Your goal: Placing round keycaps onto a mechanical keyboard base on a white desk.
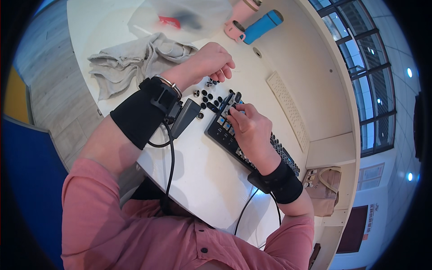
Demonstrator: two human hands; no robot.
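Note:
A black keyboard (223, 135) lies at a slant on the white desk, with part of its keys bare and blue and white switches showing. Over its far left end, my right hand (250, 128) is closed, thumb and fingers pinching a small dark keycap (232, 110). Several loose black keycaps (205, 96) are scattered beside that end of the keyboard. Above and beyond them hovers my left hand (210, 60), its fingers curled in; whatever they may hold is too hidden to name. Both forearms wear black bands.
A crumpled grey cloth (130, 58) lies left of my left hand, near a clear plastic bag (184, 15). At the back stand a blue bottle (263, 27) and a pink mug (234, 30). A pale keyboard-shaped strip (288, 110) rests along the partition. Cables hang from both forearm bands.

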